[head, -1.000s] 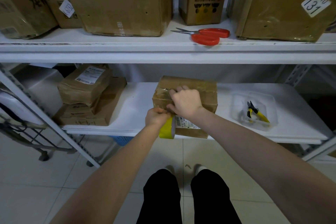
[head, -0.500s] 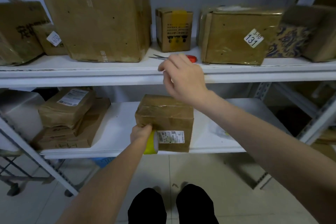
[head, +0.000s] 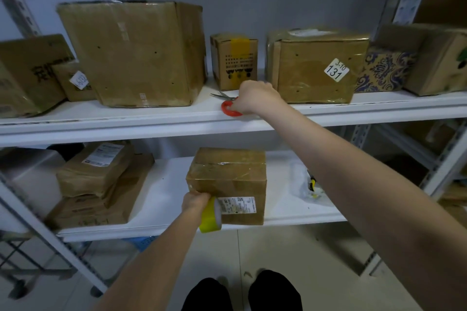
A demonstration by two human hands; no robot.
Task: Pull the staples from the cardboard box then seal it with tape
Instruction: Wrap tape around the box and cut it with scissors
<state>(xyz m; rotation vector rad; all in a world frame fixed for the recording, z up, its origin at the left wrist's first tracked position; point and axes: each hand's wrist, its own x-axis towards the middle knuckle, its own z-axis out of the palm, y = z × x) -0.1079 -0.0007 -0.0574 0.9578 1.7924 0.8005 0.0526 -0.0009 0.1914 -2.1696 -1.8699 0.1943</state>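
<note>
Scissors point(head: 223, 108) handles under right hand point(head: 255, 98); tape roll point(head: 211, 218) half behind left hand point(head: 194, 203); label point(head: 237, 206) print unreadable.

1. Upper shelf point(head: 126, 118), right of centre: tape-wrapped box point(head: 310, 83) carries a white diamond sticker point(head: 336, 70), handwritten "3-10" above "131".
2. Upper shelf, left: small box point(head: 65, 89) carries a tilted white sticker point(head: 79, 80); the digits appear to read "6732", reading uncertain.
3. Far-left box point(head: 25, 76): large black Chinese characters, partly hidden, not fully legible.
4. Yellow-taped box point(head: 233, 63): black printed block and symbols, too small to read.
5. Lower shelf point(head: 161, 197): cardboard box point(head: 227, 179) bears a shipping label point(head: 237, 206) with codes; text illegible.
6. Lower shelf, left: parcel point(head: 86, 179) bears a white label point(head: 102, 156); print illegible.
</note>
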